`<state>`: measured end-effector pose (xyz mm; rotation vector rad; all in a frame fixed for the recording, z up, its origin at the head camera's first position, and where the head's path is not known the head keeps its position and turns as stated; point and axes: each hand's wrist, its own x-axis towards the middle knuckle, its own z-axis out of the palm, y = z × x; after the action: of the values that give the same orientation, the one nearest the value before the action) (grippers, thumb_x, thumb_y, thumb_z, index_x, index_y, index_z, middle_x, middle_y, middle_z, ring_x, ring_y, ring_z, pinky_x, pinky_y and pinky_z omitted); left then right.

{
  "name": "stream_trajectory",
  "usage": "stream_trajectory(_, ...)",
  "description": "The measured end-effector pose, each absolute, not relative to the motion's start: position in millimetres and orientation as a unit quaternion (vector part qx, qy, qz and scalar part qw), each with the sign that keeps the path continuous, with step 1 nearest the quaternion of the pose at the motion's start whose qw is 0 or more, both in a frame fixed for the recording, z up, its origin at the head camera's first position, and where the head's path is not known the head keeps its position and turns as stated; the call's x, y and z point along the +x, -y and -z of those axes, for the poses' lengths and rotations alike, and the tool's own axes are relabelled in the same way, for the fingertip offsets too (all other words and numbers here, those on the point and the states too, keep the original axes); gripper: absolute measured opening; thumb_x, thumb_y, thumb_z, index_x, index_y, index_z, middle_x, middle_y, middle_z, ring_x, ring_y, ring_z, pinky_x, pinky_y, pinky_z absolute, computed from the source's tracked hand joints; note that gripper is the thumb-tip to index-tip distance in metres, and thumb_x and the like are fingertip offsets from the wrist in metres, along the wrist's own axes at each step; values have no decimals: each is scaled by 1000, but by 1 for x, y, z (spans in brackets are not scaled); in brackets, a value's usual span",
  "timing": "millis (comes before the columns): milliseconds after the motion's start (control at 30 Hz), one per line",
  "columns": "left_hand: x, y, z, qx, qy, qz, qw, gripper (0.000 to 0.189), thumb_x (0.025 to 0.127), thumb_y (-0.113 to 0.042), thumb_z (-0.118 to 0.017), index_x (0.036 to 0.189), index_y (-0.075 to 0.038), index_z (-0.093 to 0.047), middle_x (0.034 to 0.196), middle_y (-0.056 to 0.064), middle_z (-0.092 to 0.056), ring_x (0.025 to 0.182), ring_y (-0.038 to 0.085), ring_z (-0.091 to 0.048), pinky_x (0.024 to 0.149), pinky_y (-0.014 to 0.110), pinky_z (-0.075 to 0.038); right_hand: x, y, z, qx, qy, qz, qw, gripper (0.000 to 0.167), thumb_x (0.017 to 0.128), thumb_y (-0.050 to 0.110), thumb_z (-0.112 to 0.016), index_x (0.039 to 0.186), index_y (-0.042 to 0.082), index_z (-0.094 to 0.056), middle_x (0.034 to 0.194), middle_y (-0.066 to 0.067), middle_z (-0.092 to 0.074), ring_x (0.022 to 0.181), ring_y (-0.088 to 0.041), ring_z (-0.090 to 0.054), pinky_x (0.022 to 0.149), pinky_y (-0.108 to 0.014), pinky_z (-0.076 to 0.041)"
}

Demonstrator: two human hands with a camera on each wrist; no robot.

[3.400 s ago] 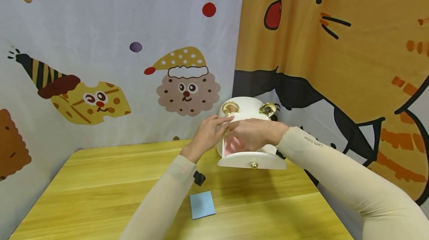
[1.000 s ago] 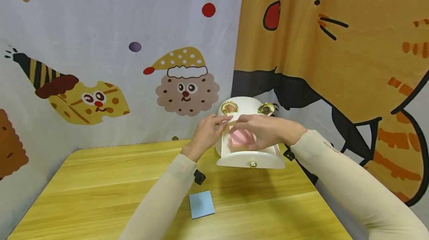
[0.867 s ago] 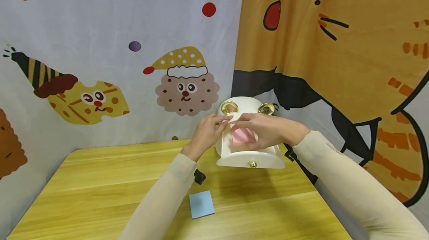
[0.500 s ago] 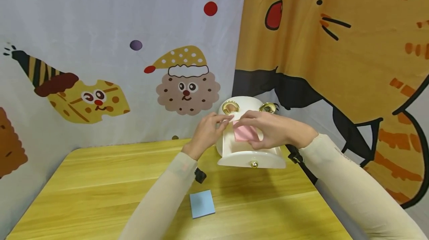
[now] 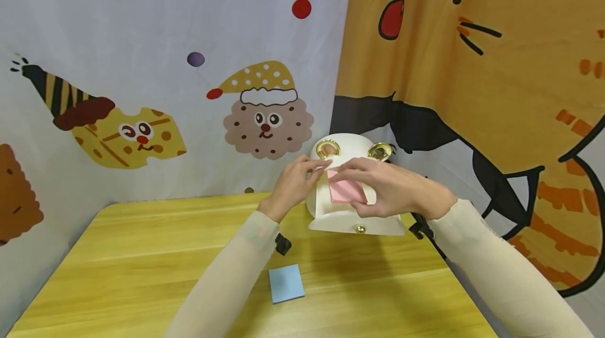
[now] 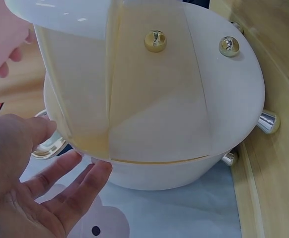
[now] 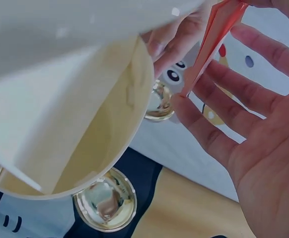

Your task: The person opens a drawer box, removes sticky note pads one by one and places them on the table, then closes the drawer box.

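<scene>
While a person's right hand [image 5: 397, 190] pinches a pink note pad [image 5: 347, 191] between thumb and fingertips, the step in hand appears to be moving that pad through the mouth of an open drawer [image 5: 326, 222], though whether in or out I cannot tell. The drawer, with a gold knob [image 5: 360, 229], juts towards the person from a rounded white box [image 5: 350, 141] with two gold ears [image 5: 327, 149] on a wooden counter [image 5: 142, 264]. The left hand [image 5: 292, 183] holds nothing; its fingers are loosely extended, the tips touching the box's rim, probably to steady it. The next move likely calls for a firm but light pinch and a path that avoids the drawer walls. The pink pad is over the drawer, seemingly clear of it, small, squarish and tilted; seen edge-on from the right wrist, it is thin, redder, its layers slightly parted. Nearer the person, a blue note pad [image 5: 286, 284] lies flat on the counter.
</scene>
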<state>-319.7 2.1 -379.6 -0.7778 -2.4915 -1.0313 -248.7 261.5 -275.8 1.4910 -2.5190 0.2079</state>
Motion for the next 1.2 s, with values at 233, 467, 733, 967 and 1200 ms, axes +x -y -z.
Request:
stream_trajectory(233,-318,-2,380,-271,878,362,154,34,119,-25,-71,152,-28,-80,133,10,-77,115,28,-74,97,46,-64,-235,-260,281,537,830,-71,133,63,93,19,-94,153,15,-73,161,-9,-70,133,-23,-73,100,-44,-68)
stream_trajectory(467,-319,-2,381,-275,874,368,157,35,118,-22,-72,152,-27,-80,132,10,-78,115,27,-75,96,44,-64,-227,-254,290,569,801,-78,171,66,85,17,-99,147,14,-76,155,-10,-73,140,-27,-71,110,-47,-66)
stream_trajectory(733,-319,0,378,-276,874,369,156,35,118,-21,-73,151,-25,-80,136,12,-78,112,29,-75,96,44,-65,-214,-249,303,557,809,-60,177,65,84,22,-98,145,16,-77,151,-7,-75,137,-25,-71,110,-45,-67)
stream_trajectory(967,-318,1,378,-274,875,371,149,35,118,-22,-72,153,-26,-79,139,12,-78,116,28,-76,97,44,-66,-204,-245,314,548,817,-67,164,70,84,21,-98,150,19,-74,155,-7,-74,136,-26,-72,109,-48,-67)
stream_trajectory(1200,-319,1,378,-275,876,369,143,36,120,-23,-69,155,-26,-77,140,11,-77,118,28,-77,97,43,-66,-193,-237,322,551,815,-59,169,70,85,26,-97,151,24,-74,157,-4,-72,137,-24,-71,114,-49,-65)
